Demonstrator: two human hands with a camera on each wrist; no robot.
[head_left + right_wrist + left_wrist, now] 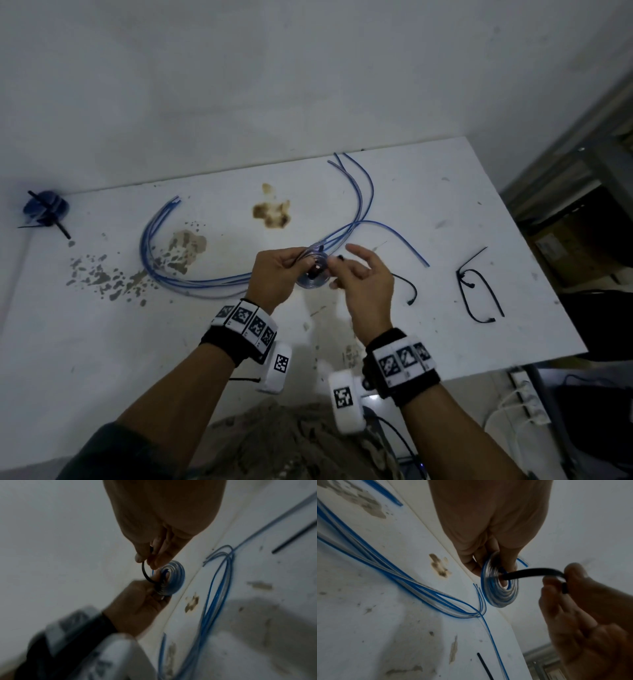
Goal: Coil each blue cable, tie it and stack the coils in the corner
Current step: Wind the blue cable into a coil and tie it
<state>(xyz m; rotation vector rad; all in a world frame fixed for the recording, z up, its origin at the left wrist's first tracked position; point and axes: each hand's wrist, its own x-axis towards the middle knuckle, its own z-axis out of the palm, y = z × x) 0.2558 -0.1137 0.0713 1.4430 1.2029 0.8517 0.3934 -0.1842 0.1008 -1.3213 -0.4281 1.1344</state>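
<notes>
A small flat coil of blue cable (312, 280) hangs above the white table (428, 325), held between my two hands. My left hand (306, 263) grips the coil's rim, fingers curled round it; the left wrist view shows the coil (500, 588) edge-on. A black zip tie (532, 571) passes through the coil's centre. My right hand (335, 266) pinches the tie's free end between thumb and forefinger, its other fingers spread. In the right wrist view the tie (145, 573) curves from my right hand's fingertips (155, 561) into the coil (175, 574).
Several loose blue cables (205, 282) arc across the table behind my hands. Tied blue coils (46, 209) sit stacked in the far left corner by the wall. Spare black zip ties (478, 291) lie to the right, one (409, 286) near my right hand. Brown stains (272, 212) mark the tabletop.
</notes>
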